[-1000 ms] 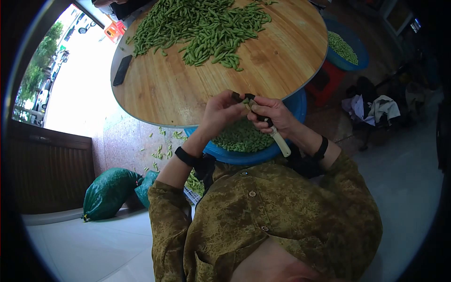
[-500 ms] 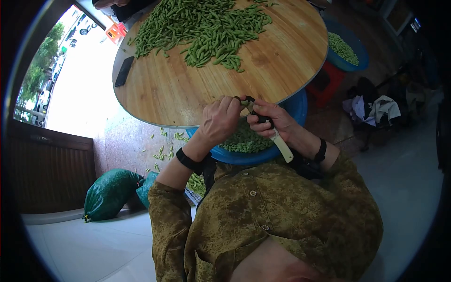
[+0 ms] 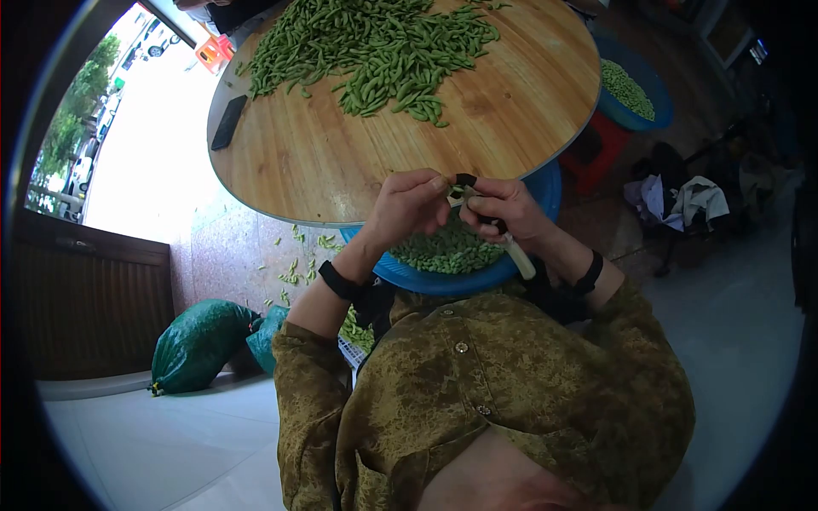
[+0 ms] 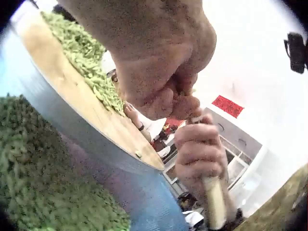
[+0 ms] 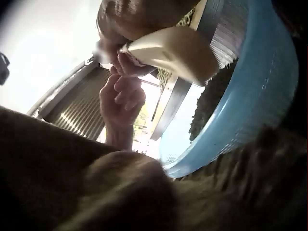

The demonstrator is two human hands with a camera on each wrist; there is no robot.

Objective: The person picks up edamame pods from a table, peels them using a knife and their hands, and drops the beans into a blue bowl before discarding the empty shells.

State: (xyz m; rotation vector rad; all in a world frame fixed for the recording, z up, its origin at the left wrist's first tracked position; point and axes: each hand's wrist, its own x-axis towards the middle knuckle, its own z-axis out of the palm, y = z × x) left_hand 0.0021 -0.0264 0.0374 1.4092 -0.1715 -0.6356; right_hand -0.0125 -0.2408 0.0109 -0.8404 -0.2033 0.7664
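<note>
In the head view my left hand (image 3: 411,203) pinches at a green bean pod (image 3: 457,191), its thumb and forefinger close to my other fingertips. My right hand (image 3: 513,209) grips a knife by its cream handle (image 3: 521,260), with the handle's end jutting toward my body. Fingers hide most of the blade. A dark wrap (image 3: 466,179) covers a right fingertip. Both hands are above a blue tub (image 3: 400,279) holding shelled green beans (image 3: 452,255). The left wrist view also shows the fingertips of both hands meeting, and the right wrist view shows the handle (image 5: 173,53) up close.
A round wooden table (image 3: 298,170) bears a heap of pods (image 3: 375,60) and a dark flat object (image 3: 228,122). Another tub of beans (image 3: 626,89) sits on a red stool (image 3: 594,153) at right. Green sacks (image 3: 200,345) and scattered pods (image 3: 294,272) lie on the floor at left.
My left hand rolled over so its back faced up half a second ago, then turned back, thumb side up. My right hand keeps its grip on the knife, nearly in place.
</note>
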